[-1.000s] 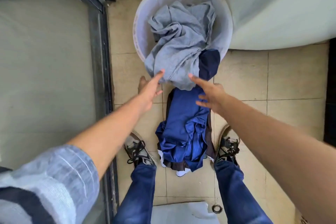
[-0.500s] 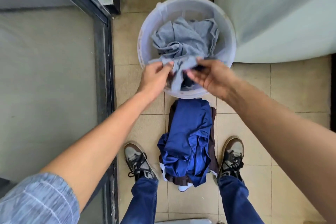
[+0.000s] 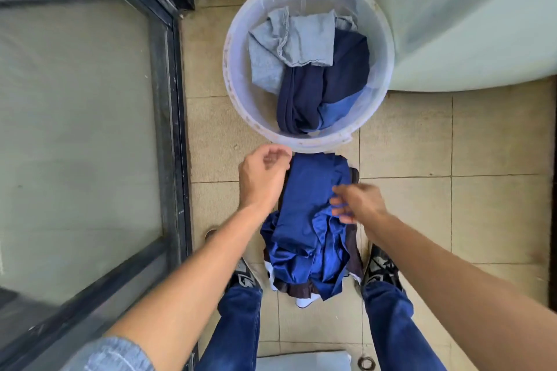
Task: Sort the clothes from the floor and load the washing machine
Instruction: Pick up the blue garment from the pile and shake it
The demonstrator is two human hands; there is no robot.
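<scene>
Blue clothes [image 3: 307, 220] lie piled on the tiled floor [image 3: 422, 205] between two shoes, hiding darker garments beneath. Left hand [image 3: 263, 178] and right hand [image 3: 357, 203] hover loosely curled, holding nothing. Beyond, a white bucket [image 3: 238, 93] holds grey and navy laundry.

1 bucket [image 3: 238, 93], 2 hands [image 3: 262, 181], 2 shoes [image 3: 380, 271].

Bucket [image 3: 238, 93]: round, translucent white, upright on the tile floor just ahead of my feet. Inside it, grey garment [image 3: 297, 39] crumpled at the far-left side, navy garment [image 3: 325, 87] bunched at the near-right with a lighter blue patch. Bright blue garment [image 3: 307, 220] lies rumpled on the floor between my shoes, over a dark brown piece [image 3: 298, 291], top edge touching the bucket's near wall.
</scene>
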